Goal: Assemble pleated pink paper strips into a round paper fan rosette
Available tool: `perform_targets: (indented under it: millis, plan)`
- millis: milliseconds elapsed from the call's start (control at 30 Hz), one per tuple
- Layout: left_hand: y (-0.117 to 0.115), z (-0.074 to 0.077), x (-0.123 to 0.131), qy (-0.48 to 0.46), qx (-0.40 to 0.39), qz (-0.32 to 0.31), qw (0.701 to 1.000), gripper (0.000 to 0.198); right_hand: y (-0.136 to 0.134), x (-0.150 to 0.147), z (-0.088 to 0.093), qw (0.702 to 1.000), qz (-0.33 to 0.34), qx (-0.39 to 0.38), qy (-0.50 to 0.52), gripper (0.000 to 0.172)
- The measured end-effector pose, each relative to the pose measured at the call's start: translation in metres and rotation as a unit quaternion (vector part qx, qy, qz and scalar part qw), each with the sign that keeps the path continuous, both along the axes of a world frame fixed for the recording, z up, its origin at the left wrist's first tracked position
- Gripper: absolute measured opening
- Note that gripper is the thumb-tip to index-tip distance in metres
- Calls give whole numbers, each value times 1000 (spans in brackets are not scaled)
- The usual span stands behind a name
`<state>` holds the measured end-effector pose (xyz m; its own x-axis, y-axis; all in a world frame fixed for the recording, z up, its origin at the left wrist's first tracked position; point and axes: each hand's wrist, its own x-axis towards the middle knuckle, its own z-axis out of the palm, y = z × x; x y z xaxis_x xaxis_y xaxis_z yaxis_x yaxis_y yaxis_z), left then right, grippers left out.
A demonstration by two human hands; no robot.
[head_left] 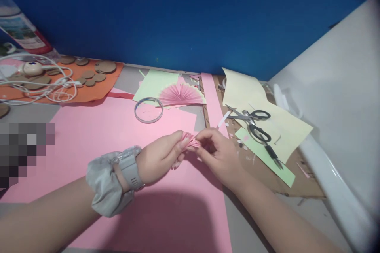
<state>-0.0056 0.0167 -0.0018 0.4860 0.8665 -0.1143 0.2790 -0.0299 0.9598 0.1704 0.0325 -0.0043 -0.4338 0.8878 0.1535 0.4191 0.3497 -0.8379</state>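
Observation:
Between my two hands is a small pleated pink paper (190,140), folded in narrow accordion creases. My left hand (164,152), with a grey watch and a grey scrunchie at the wrist, pinches its left end. The fingertips of my right hand (218,152) close on its right end. Both hands are just above a large pink paper sheet (118,134). Beyond them lies a spread pink paper fan (181,94) with a pale edge. A roll of clear tape (149,121) rests on the pink sheet to the left of the fan.
On the right, black-handled scissors (260,115) and a pen (274,156) lie over cream paper (291,126) and a green strip (267,158). At left are cardboard discs (105,67) on orange paper (115,77), a white cable (68,75) and a bottle (25,33). A blue partition (190,16) stands behind.

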Motion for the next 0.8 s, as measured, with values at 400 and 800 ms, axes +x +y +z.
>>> perform_targets:
  millis: [400,800]
  plan:
    - [0,6,1,-10,71,-13,997,33,0,2,1,994,33,102,31,9]
    - [0,1,-3,73,123,-37,989,37,-1,2,-3,990,56,126,32,14]
